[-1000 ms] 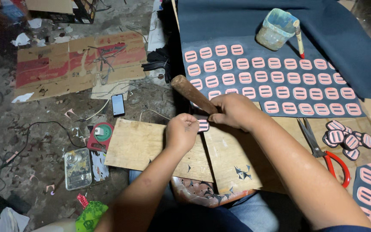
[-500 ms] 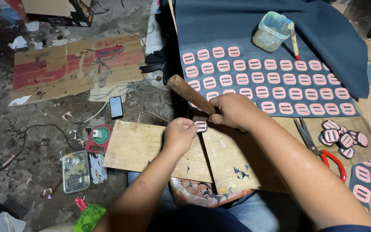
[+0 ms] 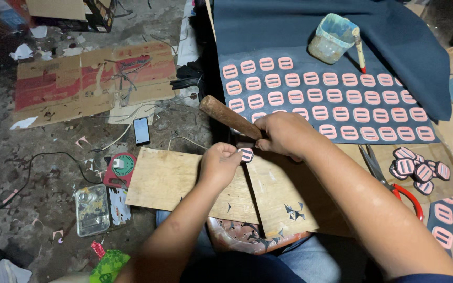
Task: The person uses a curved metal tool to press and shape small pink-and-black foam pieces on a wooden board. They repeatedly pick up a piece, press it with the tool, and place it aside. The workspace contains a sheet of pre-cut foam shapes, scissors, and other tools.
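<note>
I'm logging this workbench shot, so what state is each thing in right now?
left hand: fingers pinching the small pink piece, pressing it on the board.
small pink piece: flat on the wooden board.
right hand: closed round the wooden handle.
wooden handle: tilted, butt end up-left.
wooden board: lying flat across the lap.
scissors: lying closed.
plastic tub: upright, open, stick leaning in it.
phone: screen dark.
</note>
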`<state>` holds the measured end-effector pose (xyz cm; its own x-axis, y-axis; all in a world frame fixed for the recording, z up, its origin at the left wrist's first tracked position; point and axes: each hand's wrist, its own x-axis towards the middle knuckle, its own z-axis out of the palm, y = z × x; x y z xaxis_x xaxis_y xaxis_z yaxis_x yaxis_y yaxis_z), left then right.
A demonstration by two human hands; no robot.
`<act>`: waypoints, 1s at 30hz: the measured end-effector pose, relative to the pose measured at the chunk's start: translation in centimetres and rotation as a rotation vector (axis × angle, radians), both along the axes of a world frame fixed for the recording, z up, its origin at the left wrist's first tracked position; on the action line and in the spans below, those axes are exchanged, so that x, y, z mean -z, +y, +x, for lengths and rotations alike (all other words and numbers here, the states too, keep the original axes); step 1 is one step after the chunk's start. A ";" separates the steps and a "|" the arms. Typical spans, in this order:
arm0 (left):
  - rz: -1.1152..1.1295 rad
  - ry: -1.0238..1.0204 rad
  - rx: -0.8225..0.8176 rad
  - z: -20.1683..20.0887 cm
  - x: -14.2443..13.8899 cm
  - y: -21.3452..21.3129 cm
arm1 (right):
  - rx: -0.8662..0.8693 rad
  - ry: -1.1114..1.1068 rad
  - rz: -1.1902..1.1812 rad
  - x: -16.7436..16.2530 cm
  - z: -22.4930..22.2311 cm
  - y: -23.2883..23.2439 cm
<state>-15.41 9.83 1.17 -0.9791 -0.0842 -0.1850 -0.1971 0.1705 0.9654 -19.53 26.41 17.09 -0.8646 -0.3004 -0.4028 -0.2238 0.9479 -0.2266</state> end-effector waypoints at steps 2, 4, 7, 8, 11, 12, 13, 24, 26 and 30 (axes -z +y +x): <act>0.007 0.007 0.033 -0.1 0.0 -0.2 | 0.002 0.007 -0.035 0.1 0.0 -0.3; -0.022 0.002 0.047 0.0 0.0 -0.3 | -0.047 0.090 -0.174 0.5 0.0 -0.5; -0.039 0.029 0.026 0.0 0.0 -0.4 | -0.101 0.122 -0.150 0.8 0.1 -0.1; 0.001 0.049 0.026 0.0 0.0 -0.4 | -0.039 0.054 -0.129 0.8 0.2 0.1; 0.010 0.037 0.012 -0.1 0.0 -0.5 | 0.055 -0.042 -0.076 0.6 0.3 0.6; -0.005 0.024 0.002 -0.1 0.0 -0.5 | 0.019 0.002 -0.068 0.6 0.3 0.6; 0.014 -0.016 0.023 -0.2 -0.1 -0.6 | -0.018 0.045 -0.061 0.7 0.2 0.5; -0.041 0.097 0.036 -0.7 0.1 -1.0 | -0.018 0.075 -0.149 1.1 0.7 0.9; 0.049 -0.034 0.093 -1.1 0.0 -1.2 | 0.028 0.036 -0.109 1.0 0.6 0.7; -0.189 0.149 0.137 -0.7 -0.4 -1.2 | 0.005 0.066 -0.116 1.7 0.4 0.3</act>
<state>-16.15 8.65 1.59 -0.9990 0.0320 -0.0316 -0.0177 0.3659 0.9305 -19.12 26.74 15.38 -0.8897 -0.3374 -0.3076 -0.2374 0.9174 -0.3194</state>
